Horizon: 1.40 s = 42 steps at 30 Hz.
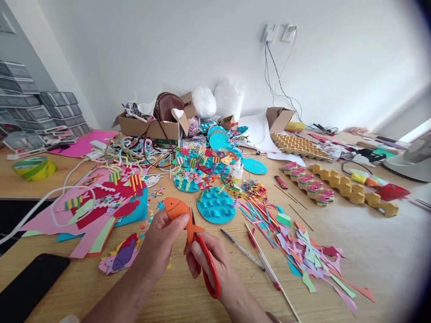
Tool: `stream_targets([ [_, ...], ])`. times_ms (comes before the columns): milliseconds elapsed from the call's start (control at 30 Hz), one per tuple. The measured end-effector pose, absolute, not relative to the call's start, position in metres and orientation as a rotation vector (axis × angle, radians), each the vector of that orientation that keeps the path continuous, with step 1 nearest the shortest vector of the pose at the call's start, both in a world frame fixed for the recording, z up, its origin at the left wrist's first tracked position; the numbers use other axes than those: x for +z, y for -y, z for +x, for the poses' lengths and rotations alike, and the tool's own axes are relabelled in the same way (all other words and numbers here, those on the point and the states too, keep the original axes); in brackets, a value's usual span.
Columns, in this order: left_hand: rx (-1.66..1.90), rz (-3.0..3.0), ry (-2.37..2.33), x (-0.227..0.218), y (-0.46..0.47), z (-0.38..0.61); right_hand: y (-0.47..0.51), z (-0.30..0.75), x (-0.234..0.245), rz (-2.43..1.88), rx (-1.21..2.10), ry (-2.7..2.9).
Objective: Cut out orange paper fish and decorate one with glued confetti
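My left hand (164, 235) pinches an orange paper fish (176, 209) between thumb and fingers, its head pointing to the upper left. Drawn lines mark an eye and a curve behind the head. In my right hand (212, 253) are red-handled scissors (213, 273), with the blades at the fish's edge just ahead of its tail. Part of the blades is hidden by the paper. Beyond the hands lies a blue paper disc (216, 205) with raised loops. Several cut paper fish (121, 255) lie in a pile to the left of my left forearm.
Coloured paper sheets (43, 213) and a black phone (32, 287) lie at left. A pen (242, 250), a thin stick (269, 269) and paper scraps (316, 255) spread at right. Egg-carton strips (353, 190), a glue bottle (237, 170) and a cardboard box (134, 128) stand farther back.
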<state>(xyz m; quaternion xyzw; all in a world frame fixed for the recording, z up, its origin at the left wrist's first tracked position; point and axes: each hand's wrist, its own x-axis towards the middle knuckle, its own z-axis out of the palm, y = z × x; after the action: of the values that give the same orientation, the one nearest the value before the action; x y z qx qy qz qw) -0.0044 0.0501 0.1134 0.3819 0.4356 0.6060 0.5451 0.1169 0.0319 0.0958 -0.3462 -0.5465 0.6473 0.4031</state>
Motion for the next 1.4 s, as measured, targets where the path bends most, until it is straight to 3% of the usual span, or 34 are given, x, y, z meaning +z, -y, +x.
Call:
stream_targets([
  [1400,1.458,1.119,-1.259,0.1129,-0.0507,0.0012,-0.0262,0.115,0.0944,-0.951,1.587,1.378],
])
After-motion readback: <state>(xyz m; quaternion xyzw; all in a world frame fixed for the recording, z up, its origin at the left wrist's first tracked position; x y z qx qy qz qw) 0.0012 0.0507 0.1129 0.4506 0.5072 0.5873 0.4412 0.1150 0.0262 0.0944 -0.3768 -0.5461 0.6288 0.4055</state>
